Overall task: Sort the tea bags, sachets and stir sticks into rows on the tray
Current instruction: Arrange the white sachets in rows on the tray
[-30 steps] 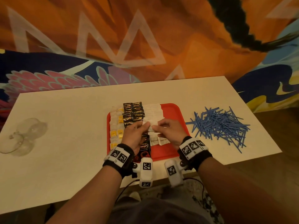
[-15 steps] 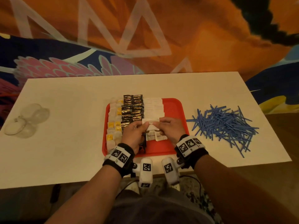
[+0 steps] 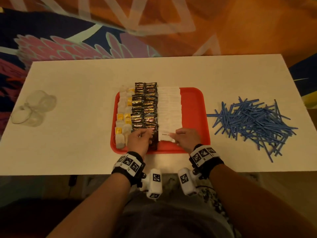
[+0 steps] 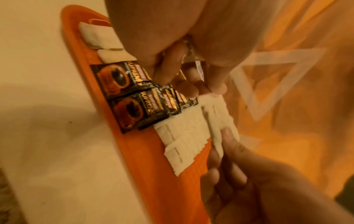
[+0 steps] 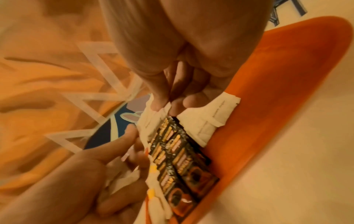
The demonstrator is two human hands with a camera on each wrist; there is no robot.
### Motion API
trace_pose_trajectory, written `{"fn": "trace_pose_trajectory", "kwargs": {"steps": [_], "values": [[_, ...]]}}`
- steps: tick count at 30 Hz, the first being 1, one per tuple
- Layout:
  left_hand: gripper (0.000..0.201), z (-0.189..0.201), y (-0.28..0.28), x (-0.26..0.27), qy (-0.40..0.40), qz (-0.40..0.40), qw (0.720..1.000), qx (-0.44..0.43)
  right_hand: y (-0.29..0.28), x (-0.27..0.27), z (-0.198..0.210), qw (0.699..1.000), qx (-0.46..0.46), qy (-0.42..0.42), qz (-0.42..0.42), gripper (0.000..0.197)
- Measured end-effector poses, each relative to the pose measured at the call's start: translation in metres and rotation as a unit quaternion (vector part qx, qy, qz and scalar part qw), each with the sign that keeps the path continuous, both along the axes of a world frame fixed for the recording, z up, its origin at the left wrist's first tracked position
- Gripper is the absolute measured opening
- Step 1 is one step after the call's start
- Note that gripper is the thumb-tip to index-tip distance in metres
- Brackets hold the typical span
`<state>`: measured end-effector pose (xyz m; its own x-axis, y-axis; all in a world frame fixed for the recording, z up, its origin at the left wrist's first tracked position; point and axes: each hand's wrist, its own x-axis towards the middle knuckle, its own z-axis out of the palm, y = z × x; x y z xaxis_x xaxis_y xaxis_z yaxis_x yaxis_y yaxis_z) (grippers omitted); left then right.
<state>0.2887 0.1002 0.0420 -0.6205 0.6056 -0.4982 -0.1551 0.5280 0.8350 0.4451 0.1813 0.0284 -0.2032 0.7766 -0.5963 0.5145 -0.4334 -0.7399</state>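
A red tray [image 3: 193, 100] holds tea bags [image 3: 123, 117] at the left, two columns of black coffee sachets [image 3: 145, 107] and a column of white sachets [image 3: 169, 107]. My left hand [image 3: 140, 140] and right hand [image 3: 185, 138] are at the near end of the white column. Between them they pinch one white sachet [image 4: 218, 115], the left hand [image 4: 206, 87] at one end and the right hand [image 5: 168, 106] at the other. It hangs just over the row's near sachets [image 5: 206, 118]. Blue stir sticks [image 3: 253, 122] lie in a loose heap on the table, right of the tray.
The white table [image 3: 77, 83] carries some clear plastic cups or lids [image 3: 32, 109] at its far left. The tray's right strip [image 3: 195, 121] is bare red. A patterned orange and blue cloth [image 3: 154, 23] hangs behind the table.
Both hands have moved a little toward me and apart, bringing the white sachet down at the near end of the white column. The head view has tilted downward.
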Motion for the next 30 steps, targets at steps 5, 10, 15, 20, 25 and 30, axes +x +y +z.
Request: {"fn": "trace_pose_trajectory", "kwargs": {"steps": [5,10,15,20,25,30], "values": [[0.009,-0.011,-0.017,-0.02,-0.037,0.02,0.999,-0.031,0.002,0.007,-0.022,0.997,0.0,-0.076,0.023,0.035],[0.011,-0.013,-0.028,-0.032,-0.026,0.016,0.999,-0.038,0.007,-0.01,-0.032,0.993,0.006,-0.109,0.04,0.033],[0.01,-0.015,-0.034,-0.041,-0.026,0.015,0.999,-0.034,0.011,-0.025,-0.044,0.992,0.021,-0.125,0.004,0.016],[0.011,-0.017,-0.041,-0.047,-0.033,0.014,0.999,-0.034,0.009,-0.028,-0.054,0.982,0.046,-0.182,-0.014,0.028],[0.01,-0.018,-0.041,-0.051,-0.034,0.019,0.998,-0.04,0.006,-0.025,-0.051,0.98,0.121,-0.151,0.044,0.02],[0.014,-0.017,-0.04,-0.051,-0.062,0.026,0.997,-0.036,0.004,-0.034,-0.056,0.958,0.176,-0.153,0.166,0.018]]}}
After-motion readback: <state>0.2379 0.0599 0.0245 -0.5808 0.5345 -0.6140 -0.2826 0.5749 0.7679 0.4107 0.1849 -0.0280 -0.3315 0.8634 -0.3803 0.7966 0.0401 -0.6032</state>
